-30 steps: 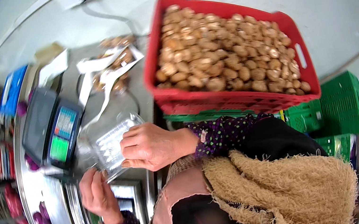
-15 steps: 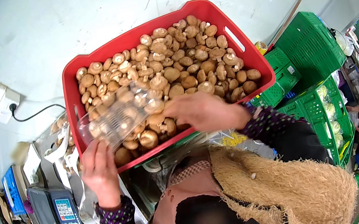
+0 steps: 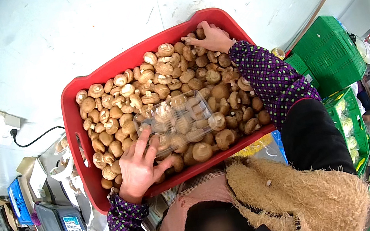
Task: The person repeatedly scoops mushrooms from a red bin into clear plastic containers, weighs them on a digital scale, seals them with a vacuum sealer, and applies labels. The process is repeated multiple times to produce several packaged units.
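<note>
Close to the person is a fuzzy tan woolly vest [image 3: 303, 193] over a dark top with purple dotted sleeves. Down at the person's left sits a grey weighing scale with a small bright screen [image 3: 66, 230].

Just past that is the left hand [image 3: 139, 165]. It rests flat on the near part of the big red plastic crate [image 3: 74, 135], fingers spread out. The fingertips press on the near end of a clear plastic see-through tray [image 3: 178, 119]. The clear tray lies on top of the brown round mushrooms [image 3: 112, 123], near the middle of the crate. Mushrooms show through it, but I cannot tell if some are inside it or all are under it.

The red crate is full of mushrooms, heaped up almost to its rim.

Farther off, at the far corner of the crate, is the right hand [image 3: 208, 37]. Its fingers curl down into the mushroom pile and touch the mushrooms there. I cannot tell if it has one gripped.

Past the crate, on the person's right, stand stacked green plastic crates [image 3: 330, 53]. Behind everything is a white wall [image 3: 81, 30] with a plug socket and black cord [image 3: 26, 138].
</note>
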Demonstrator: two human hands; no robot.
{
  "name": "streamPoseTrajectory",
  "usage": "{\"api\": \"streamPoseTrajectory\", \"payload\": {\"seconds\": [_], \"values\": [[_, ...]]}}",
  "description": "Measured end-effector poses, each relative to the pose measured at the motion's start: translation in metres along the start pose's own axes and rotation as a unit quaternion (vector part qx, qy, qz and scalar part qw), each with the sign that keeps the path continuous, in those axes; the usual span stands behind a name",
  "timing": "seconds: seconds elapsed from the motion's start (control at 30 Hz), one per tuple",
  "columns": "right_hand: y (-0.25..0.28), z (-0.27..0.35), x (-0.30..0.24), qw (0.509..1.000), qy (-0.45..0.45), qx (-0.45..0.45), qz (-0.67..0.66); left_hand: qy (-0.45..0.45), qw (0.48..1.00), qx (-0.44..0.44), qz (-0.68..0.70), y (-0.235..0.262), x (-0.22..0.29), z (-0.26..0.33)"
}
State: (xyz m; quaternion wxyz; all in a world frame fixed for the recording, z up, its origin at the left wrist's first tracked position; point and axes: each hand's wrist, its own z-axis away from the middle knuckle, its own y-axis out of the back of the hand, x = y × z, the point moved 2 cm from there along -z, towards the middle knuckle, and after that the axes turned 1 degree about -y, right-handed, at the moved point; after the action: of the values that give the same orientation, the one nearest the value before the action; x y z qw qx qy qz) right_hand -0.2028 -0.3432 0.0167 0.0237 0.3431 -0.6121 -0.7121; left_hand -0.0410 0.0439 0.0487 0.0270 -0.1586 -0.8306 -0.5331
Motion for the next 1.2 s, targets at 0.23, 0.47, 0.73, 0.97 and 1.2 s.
{"api": "streamPoseTrajectory", "payload": {"seconds": [0.23, 0.47, 0.73, 0.97, 1.2], "values": [[-0.012, -0.001, -0.003, 0.970, 0.036, 0.053, 0.236, 0.025, 0.999, -0.001, -0.021, 0.030, -0.019, -0.029], [-0.003, 0.028, 0.002, 0.975, 0.078, 0.070, 0.195, 0.037, 0.994, -0.079, -0.069, -0.023, -0.067, -0.135], [-0.004, 0.014, -0.011, 0.966, 0.237, 0.041, 0.096, 0.051, 0.984, -0.169, -0.013, -0.098, -0.102, -0.202], [-0.021, -0.011, -0.046, 0.971, 0.228, -0.047, 0.061, 0.064, 0.980, -0.189, 0.021, -0.101, -0.114, -0.217], [-0.006, -0.011, -0.056, 0.950, 0.228, -0.119, 0.176, 0.057, 0.991, -0.113, 0.038, -0.097, -0.113, -0.208]]}}
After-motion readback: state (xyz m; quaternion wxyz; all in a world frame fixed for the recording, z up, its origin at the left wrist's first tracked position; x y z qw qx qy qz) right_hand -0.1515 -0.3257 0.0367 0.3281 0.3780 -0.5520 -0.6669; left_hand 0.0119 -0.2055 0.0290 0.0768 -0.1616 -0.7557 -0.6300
